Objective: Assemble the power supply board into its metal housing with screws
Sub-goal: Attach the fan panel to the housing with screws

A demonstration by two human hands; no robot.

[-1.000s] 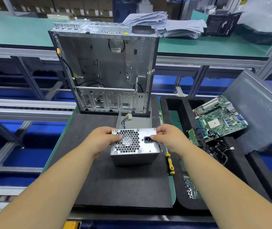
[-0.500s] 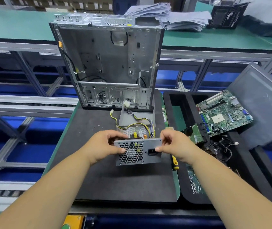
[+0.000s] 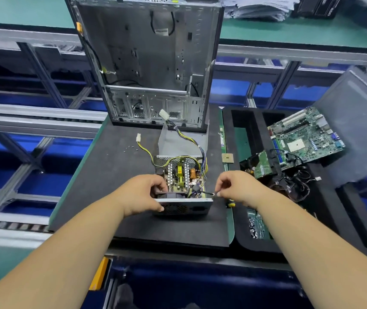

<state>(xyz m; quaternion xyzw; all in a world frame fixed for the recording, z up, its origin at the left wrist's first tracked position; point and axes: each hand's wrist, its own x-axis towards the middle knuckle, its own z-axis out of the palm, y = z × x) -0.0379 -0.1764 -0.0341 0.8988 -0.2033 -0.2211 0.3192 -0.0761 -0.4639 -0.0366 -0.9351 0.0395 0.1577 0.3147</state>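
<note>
My left hand (image 3: 142,195) grips the near-left corner of the open power supply housing (image 3: 184,206), thumb on its front face; my right hand (image 3: 236,188), at the housing's 3 o'clock, pinches something small at a black lead's end, too tiny to identify; the board (image 3: 181,175) sits inside, partly hidden by wires; a screwdriver (image 3: 230,204) hides under my right wrist; the computer case (image 3: 149,63) at 12 o'clock is cut off on top.
</note>
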